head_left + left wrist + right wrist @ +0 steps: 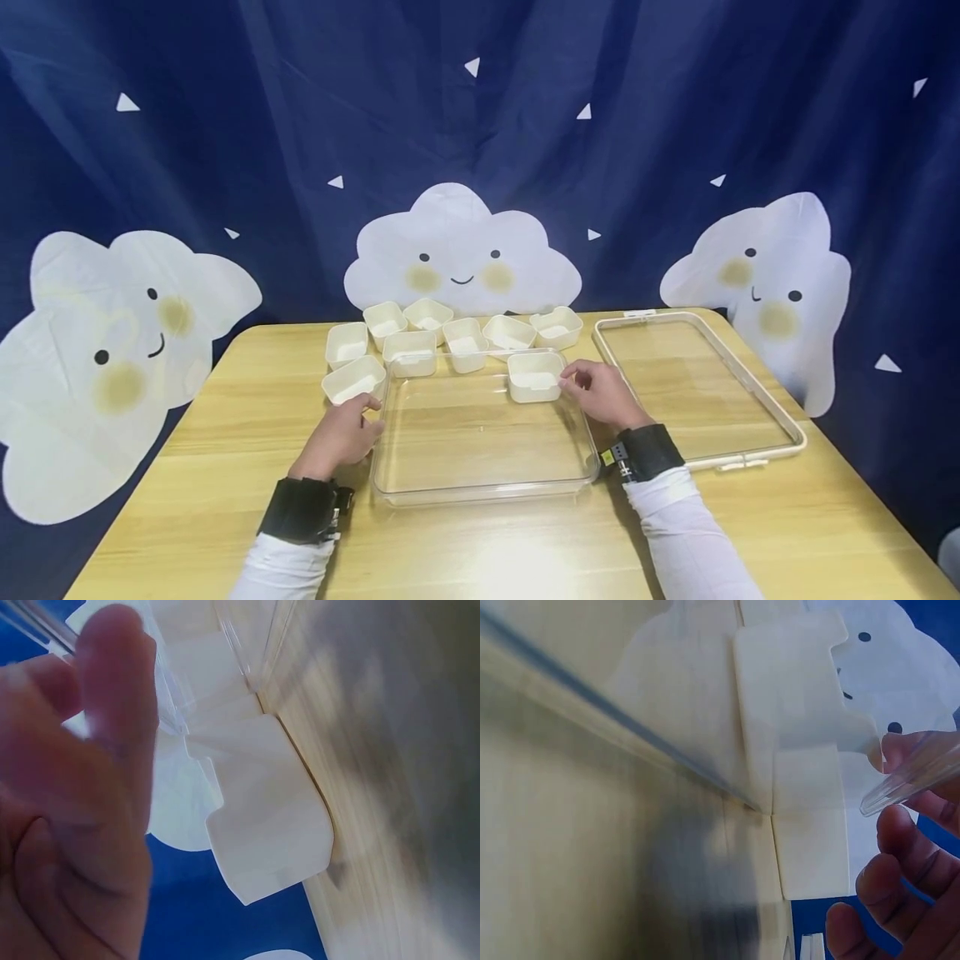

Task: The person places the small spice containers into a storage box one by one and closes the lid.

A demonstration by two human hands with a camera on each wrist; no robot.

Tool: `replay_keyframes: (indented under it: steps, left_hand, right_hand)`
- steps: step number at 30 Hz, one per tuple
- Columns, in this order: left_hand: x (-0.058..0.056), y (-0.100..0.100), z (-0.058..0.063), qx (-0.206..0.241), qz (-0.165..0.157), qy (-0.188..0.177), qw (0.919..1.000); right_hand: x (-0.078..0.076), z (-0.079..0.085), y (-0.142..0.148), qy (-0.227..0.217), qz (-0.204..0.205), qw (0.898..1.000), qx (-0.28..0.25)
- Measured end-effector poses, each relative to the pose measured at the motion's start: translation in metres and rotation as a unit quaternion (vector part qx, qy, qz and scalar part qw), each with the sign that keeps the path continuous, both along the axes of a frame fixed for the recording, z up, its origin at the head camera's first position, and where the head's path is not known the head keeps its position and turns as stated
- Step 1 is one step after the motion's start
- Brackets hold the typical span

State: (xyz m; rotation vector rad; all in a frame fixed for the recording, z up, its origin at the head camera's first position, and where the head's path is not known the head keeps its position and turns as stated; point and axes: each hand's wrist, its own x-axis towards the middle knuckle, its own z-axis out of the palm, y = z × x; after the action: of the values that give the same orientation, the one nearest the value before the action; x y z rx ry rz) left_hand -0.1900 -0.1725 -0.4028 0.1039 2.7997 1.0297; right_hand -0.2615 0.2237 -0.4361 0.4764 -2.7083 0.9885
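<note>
A shallow clear plastic box (pixel 480 492) stands open-topped on the table. At its left wall my left hand (pixel 341 437) holds the rim between thumb and fingers; the left wrist view shows the thumb (pixel 116 697) close up against the clear edge. Inside the box, at the back right corner, sits a small cream bin (pixel 535 387) with a notched rim. My right hand (pixel 600 392) pinches the bin's right edge, reaching over the clear wall. In the right wrist view the bin (pixel 802 690) shows through that wall, and the other fingers hang outside it.
Several more cream bins, among them one by my left hand (pixel 354 396) and one at the back right (pixel 557 340), stand behind and left of the clear box. A clear lid with a white frame (pixel 757 387) lies on the right. A dark blue cloud-patterned curtain (pixel 525 150) hangs behind.
</note>
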Motion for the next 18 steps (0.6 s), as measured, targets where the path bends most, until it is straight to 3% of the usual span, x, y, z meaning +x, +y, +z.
replay_keyframes:
  steps: [12,18]
  left_hand:
    - [0.0003,-0.0007,0.0014,0.020,0.004,-0.011,0.9997]
    - [0.0013,-0.0006,0.0013,0.025,-0.001,-0.014,0.9996]
  right_hand:
    - [0.0005,0.0073,0.0016,0.019,-0.007,0.999,-0.029]
    - [0.0002,0.0043,0.0057,0.017,-0.037,0.998,-0.040]
